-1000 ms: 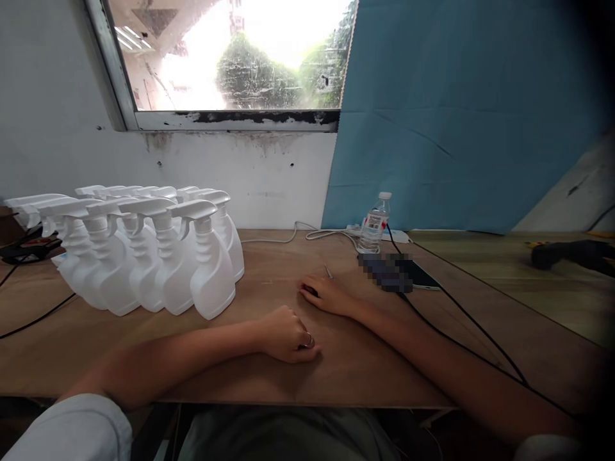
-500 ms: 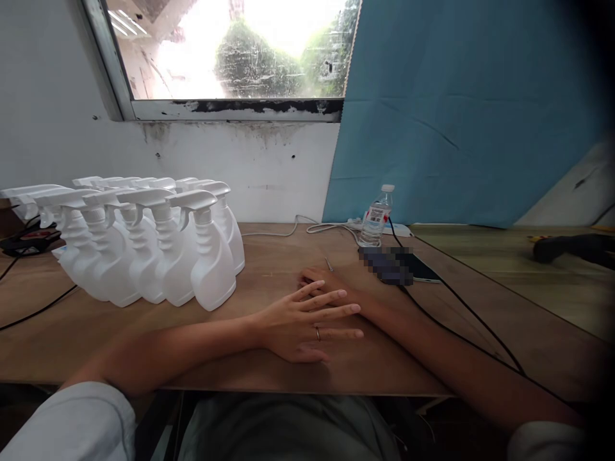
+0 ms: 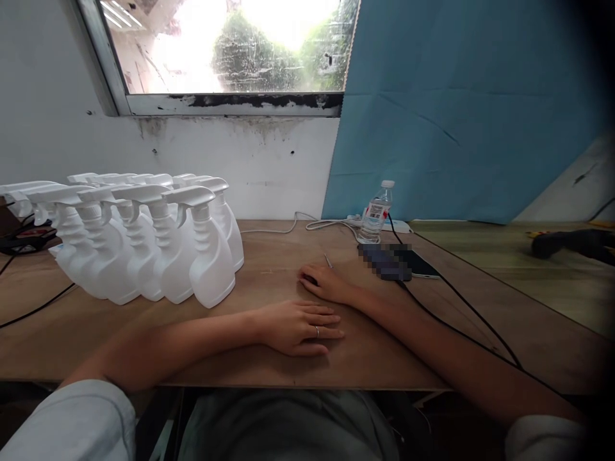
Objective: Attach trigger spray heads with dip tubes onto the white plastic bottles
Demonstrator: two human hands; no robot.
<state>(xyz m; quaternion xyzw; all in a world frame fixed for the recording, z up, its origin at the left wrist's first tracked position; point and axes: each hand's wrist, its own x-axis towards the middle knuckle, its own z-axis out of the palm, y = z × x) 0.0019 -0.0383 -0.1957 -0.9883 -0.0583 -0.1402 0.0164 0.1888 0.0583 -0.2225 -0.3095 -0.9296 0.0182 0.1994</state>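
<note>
My left hand (image 3: 300,328) lies flat on the brown tabletop (image 3: 269,253), palm down, fingers stretched out and a ring on one of them. Just beyond it rests my right hand (image 3: 324,283), its fingers curled round a small dark thing (image 3: 311,280) that is mostly hidden. A small thin pointed item (image 3: 328,260) lies behind the right hand. To the left of the hands, several white spray bottles (image 3: 212,266) stand upright in a tight group.
A clear water bottle (image 3: 375,216) stands at the back right, near a blurred dark object (image 3: 384,262) and a phone (image 3: 419,264). Black cables (image 3: 473,320) cross the right side. A white cable (image 3: 294,224) runs along the back. Behind hang blue cloth (image 3: 432,128) and a window (image 3: 269,57).
My left hand has come down flat onto the table, away from my right hand. The right hand is now fully visible, with a dark thing showing at its fingers.
</note>
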